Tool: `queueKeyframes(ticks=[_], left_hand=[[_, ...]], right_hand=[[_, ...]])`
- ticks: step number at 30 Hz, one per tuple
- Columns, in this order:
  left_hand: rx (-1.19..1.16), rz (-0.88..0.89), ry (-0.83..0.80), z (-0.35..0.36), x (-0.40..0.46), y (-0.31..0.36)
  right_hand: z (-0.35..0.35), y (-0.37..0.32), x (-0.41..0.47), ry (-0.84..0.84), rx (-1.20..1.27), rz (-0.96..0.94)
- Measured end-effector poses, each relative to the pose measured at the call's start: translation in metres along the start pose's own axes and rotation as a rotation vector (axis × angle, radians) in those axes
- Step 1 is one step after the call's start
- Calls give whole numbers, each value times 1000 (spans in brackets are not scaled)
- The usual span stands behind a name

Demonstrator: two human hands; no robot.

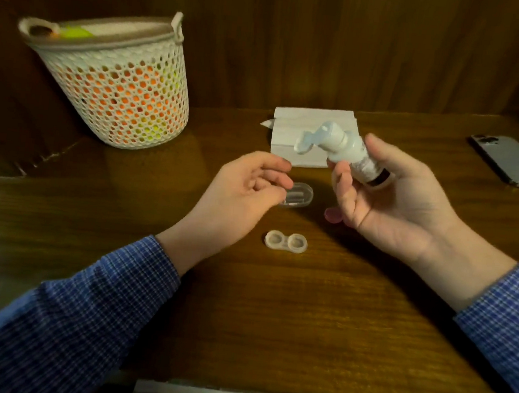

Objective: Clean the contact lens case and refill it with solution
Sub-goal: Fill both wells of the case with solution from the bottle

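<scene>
The bench (272, 308) is dark brown wood with a streaked grain. Both sleeves (76, 308) are blue with a fine white check. The basket (116, 87) is off-white, its honeycomb holes showing orange and yellow-green. The bottle (348, 154) is white and pale blue — with a dark band low on it. The lens case (285, 241) is translucent and pale, the tissue (305, 131) white, the phone (515, 160) silver-grey.

No lettering can be read anywhere. The solution bottle (348, 154) carries a pale label with a dark band near its base, but any print on it is too blurred to make out. The phone (515, 160) lies back up, showing no legible marking.
</scene>
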State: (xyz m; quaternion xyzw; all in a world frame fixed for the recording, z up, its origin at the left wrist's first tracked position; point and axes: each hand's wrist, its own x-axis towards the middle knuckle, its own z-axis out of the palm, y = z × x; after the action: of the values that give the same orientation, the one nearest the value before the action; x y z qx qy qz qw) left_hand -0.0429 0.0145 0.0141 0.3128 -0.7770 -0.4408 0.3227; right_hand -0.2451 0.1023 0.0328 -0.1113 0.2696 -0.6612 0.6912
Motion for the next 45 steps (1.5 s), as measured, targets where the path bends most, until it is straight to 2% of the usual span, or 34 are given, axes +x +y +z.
queueKeyframes(ticks=[6,10,15,18,21,26,32,40,45], left_hand=[[-286,15,189,31,21,29],[-179,105,189,40,23,37],[-101,136,200,46,18,33],[-62,136,200,47,16,31],[-74,136,158,48,14,28],[70,156,190,47,13,26],[166,225,222,45,13,23],[195,289,218,45,13,24],[193,306,221,37,18,26]], right_hand=[[-4,-6,5,-34,38,-20],[-8,-6,10,-41,-49,-61],[-11,1,13,-69,-299,-98],[-11,7,11,-45,-651,-262],[-10,16,8,-42,-825,-398],[-6,21,5,-136,-863,-426],[-8,22,6,-111,-891,-451],[-12,22,6,-164,-918,-489],[-10,8,9,-230,-986,-347]])
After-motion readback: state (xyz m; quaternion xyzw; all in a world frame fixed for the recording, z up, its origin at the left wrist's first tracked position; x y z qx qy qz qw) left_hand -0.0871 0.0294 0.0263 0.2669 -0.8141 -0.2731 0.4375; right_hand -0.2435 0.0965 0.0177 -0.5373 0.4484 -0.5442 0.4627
